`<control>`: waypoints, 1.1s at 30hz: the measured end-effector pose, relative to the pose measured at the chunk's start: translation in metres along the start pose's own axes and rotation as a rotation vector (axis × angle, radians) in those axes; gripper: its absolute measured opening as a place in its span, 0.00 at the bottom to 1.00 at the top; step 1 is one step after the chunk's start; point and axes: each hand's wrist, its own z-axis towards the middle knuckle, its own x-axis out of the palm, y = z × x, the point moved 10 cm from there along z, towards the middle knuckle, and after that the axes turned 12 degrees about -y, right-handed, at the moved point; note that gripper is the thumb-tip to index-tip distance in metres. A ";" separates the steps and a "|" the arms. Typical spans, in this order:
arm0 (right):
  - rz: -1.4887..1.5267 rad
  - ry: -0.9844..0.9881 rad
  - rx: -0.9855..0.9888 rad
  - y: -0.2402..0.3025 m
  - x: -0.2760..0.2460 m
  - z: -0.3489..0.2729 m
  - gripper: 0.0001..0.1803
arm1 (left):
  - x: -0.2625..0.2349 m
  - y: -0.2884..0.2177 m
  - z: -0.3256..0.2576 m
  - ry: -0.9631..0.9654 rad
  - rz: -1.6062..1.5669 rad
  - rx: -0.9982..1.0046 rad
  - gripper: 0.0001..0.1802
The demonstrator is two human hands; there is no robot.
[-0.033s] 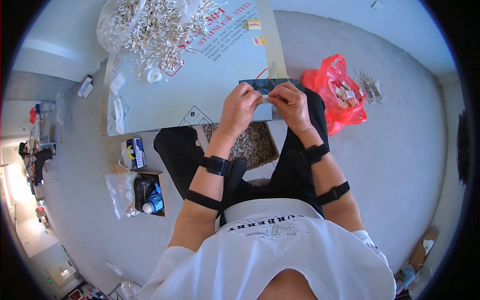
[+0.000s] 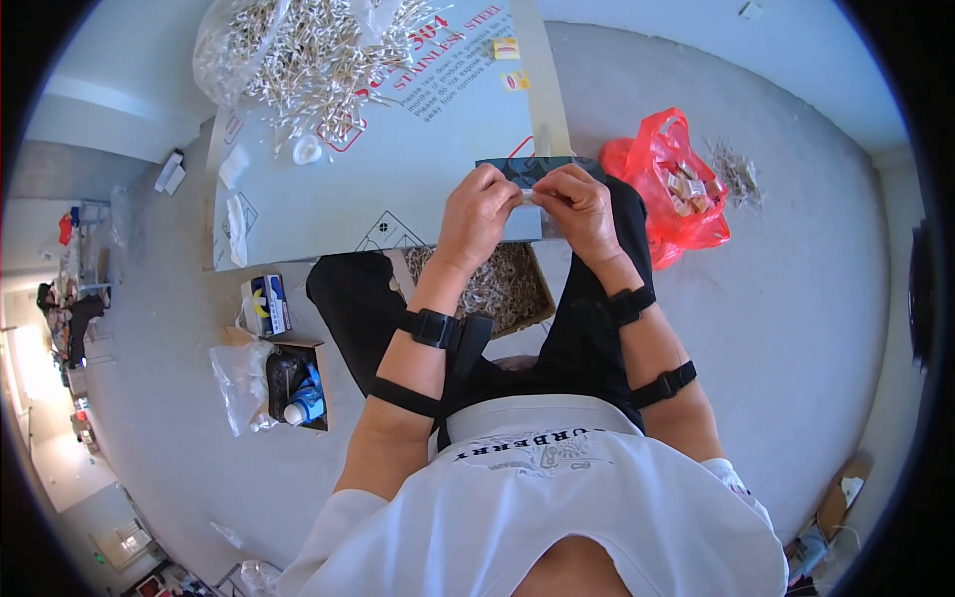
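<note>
Over the near edge of the table, my left hand [image 2: 480, 209] and my right hand [image 2: 580, 207] meet with fingertips almost together. Both pinch a small whitish piece [image 2: 528, 197], mostly hidden by the fingers, so its kind cannot be made out. Beneath the hands lies a dark sheet or mat [image 2: 542, 169] at the table's near right corner. A big heap of cotton swabs [image 2: 323, 65] spills out of a clear plastic bag [image 2: 224, 60] on the far left of the table. Nearer than the heap sits a small round white item [image 2: 306, 150].
Between my knees, below the table [image 2: 438, 169], is a cardboard box [image 2: 537, 284] of loose swabs. A red plastic bag [image 2: 662, 149] holding small packs stands right, beside a swab pile [image 2: 734, 174] on the floor. Left are a box with a blue bottle [image 2: 308, 398] and a blue-white carton [image 2: 267, 305].
</note>
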 end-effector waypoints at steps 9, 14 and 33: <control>-0.291 -0.015 -0.266 0.032 0.007 0.000 0.04 | 0.009 0.005 0.006 0.067 0.171 0.050 0.07; -0.165 -0.023 -0.085 0.007 0.007 0.005 0.04 | 0.009 0.039 -0.005 0.040 -0.066 -0.237 0.05; -0.010 -0.046 0.133 -0.016 0.000 0.003 0.05 | 0.046 0.094 -0.048 -0.209 -0.882 -1.171 0.05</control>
